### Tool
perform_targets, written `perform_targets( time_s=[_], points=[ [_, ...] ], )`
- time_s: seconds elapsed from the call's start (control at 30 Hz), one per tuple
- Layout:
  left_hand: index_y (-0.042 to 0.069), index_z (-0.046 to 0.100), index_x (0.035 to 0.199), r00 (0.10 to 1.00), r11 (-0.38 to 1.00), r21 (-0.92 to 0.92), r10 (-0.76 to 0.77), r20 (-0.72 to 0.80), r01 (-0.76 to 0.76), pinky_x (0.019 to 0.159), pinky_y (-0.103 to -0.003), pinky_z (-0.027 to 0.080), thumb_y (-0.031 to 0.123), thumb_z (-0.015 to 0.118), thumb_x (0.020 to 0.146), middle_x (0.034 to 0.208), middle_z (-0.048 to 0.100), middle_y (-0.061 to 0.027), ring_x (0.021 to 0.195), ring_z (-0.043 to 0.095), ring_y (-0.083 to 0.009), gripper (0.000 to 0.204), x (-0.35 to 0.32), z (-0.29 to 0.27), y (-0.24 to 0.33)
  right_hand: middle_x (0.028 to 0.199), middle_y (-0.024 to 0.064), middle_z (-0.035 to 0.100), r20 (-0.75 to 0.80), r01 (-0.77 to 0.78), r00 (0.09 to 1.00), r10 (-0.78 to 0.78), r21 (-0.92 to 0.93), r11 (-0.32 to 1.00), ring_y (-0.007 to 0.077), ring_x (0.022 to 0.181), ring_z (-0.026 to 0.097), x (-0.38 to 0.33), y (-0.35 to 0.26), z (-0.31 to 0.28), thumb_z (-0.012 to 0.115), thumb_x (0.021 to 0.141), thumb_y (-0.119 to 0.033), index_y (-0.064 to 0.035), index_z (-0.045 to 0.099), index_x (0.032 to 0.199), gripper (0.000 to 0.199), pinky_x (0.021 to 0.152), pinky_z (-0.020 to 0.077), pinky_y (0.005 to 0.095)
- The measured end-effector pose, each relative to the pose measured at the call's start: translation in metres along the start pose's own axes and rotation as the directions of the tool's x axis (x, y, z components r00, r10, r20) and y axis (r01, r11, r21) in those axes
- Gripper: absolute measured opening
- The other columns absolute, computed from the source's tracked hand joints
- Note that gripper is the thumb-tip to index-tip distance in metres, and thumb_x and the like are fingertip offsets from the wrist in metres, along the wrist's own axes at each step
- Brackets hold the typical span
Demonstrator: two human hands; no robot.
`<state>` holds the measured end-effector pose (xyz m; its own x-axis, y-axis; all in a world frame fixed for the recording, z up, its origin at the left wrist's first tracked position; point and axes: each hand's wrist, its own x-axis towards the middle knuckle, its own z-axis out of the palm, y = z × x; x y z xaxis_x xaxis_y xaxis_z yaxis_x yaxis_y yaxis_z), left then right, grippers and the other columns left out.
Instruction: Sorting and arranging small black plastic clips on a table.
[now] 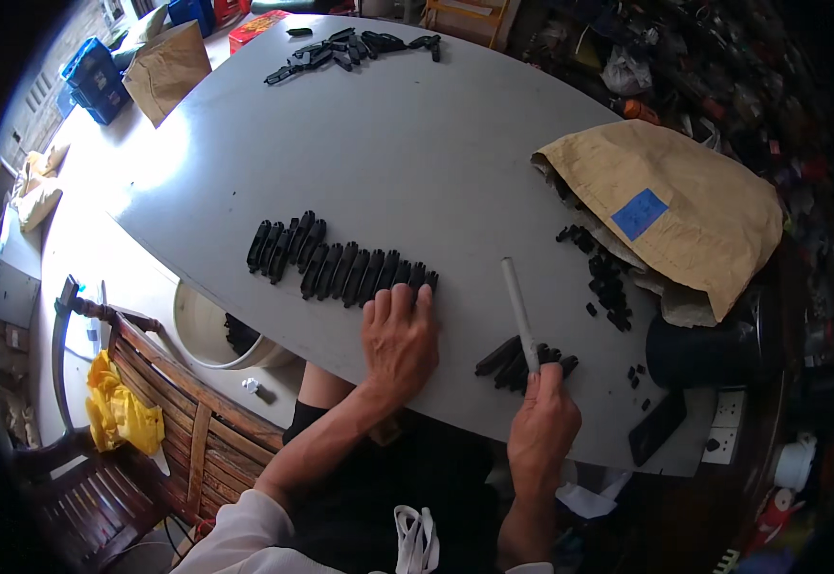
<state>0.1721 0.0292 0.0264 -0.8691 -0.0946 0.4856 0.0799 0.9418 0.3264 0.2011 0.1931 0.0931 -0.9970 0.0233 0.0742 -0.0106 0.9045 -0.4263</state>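
Observation:
A row of slim black plastic pieces [345, 271] lies side by side on the grey table [340, 153], left of centre. At its right end is my left hand [400, 335], fingers bent and closed over the last black pieces; the fingertips partly hide them. My right hand [543, 416] is closed round the lower end of a thin pale grey rod [516, 306], which points away from me. Just behind that hand, a small heap of similar black pieces [501, 362] lies near the table's front edge, partly covered by the fingers and rod.
At right, a brown paper sack [675, 191] with a blue label lies on its side, small black parts [608, 287] spilling beside it. A dark flat phone-like object [658, 428] rests near the right edge. More black pieces [350, 48] lie at the far end. A wooden chair [187, 411] and white bucket [202, 330] stand left.

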Motion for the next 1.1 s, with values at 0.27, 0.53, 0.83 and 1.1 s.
perform_targets(
  time_s=[0.27, 0.53, 0.83, 1.1],
  points=[
    [-0.001, 0.057, 0.101, 0.998, 0.99, -0.129, 0.06, 0.022, -0.056, 0.067, -0.036, 0.039, 0.002, 0.056, 0.073, 0.084, 0.049, -0.0114, 0.077, 0.049, -0.0261, 0.028, -0.018, 0.006, 0.001, 0.08, 0.02, 0.061, 0.118, 0.039, 0.992, -0.043, 0.035, 0.999, 0.0402, 0.074, 0.061, -0.007, -0.009, 0.018, 0.051, 0.094, -0.012, -0.0018, 0.049, 0.091, 0.011, 0.062, 0.0473, 0.0455],
    [-0.002, 0.054, 0.103, 0.999, 0.951, -0.309, -0.002, 0.047, 0.017, 0.068, -0.038, 0.043, 0.0, 0.056, 0.073, 0.081, 0.049, -0.0138, 0.077, 0.052, -0.0298, 0.03, -0.033, 0.008, 0.01, 0.083, 0.0199, 0.062, 0.061, 0.058, 0.996, -0.058, 0.012, 0.998, 0.0382, 0.077, 0.063, -0.004, -0.015, 0.018, 0.049, 0.094, -0.011, -0.0019, 0.049, 0.092, 0.01, 0.063, 0.0479, 0.0454],
    [-0.002, 0.055, 0.102, 0.998, 0.931, -0.364, -0.001, 0.059, 0.022, 0.068, -0.039, 0.043, 0.001, 0.058, 0.073, 0.083, 0.049, -0.0138, 0.079, 0.052, -0.0299, 0.029, -0.04, 0.009, 0.01, 0.089, 0.0197, 0.063, 0.25, 0.028, 0.968, 0.032, -0.231, 0.973, 0.0386, 0.085, 0.063, -0.001, -0.017, 0.03, 0.046, 0.093, -0.008, -0.0035, 0.051, 0.096, 0.007, 0.07, 0.05, 0.0447],
    [-0.001, 0.055, 0.097, 0.977, 0.914, -0.404, 0.074, 0.2, 0.014, 0.073, -0.041, 0.043, 0.009, 0.063, 0.076, 0.087, 0.049, -0.0152, 0.086, 0.052, -0.0313, 0.025, -0.029, 0.016, 0.021, 0.079, 0.0216, 0.06, -0.057, -0.023, 0.998, 0.022, -0.032, 0.999, 0.0387, 0.074, 0.061, 0.004, -0.01, 0.005, 0.046, 0.095, -0.011, -0.0018, 0.049, 0.09, 0.011, 0.061, 0.0449, 0.0466]
  ],
)
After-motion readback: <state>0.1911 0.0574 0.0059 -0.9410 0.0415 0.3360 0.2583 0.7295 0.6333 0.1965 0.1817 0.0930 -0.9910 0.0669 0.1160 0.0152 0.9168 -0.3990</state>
